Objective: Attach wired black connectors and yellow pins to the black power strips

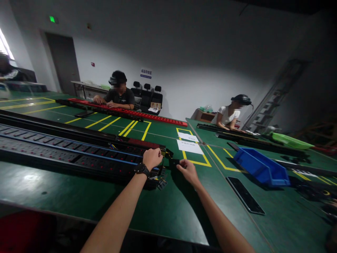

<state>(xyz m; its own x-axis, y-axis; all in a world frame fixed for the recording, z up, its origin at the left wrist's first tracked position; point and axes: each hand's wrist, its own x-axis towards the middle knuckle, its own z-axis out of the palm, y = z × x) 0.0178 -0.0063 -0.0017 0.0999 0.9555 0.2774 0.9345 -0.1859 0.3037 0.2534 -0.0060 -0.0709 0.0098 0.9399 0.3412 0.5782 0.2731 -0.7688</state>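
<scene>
My left hand (152,159), with a black watch (142,169) on its wrist, is closed at the right end of a long black panel (89,160). Its fingers pinch beside short wires (165,154) with dark ends; what lies inside the pinch is hidden. My right hand (188,171) grips a small flat black part (174,162) between thumb and fingers, just right of the panel's end. Loose black connectors (161,183) hang out below my left hand. Blue strips and small red marks run along the panel.
A blue bin (260,167) and a dark phone-like slab (245,195) lie to the right on the green table (163,218). White paper sheets (190,147) lie ahead. Across the table, a person (122,96) works at a red rail (147,115), another person (228,114) at black rails.
</scene>
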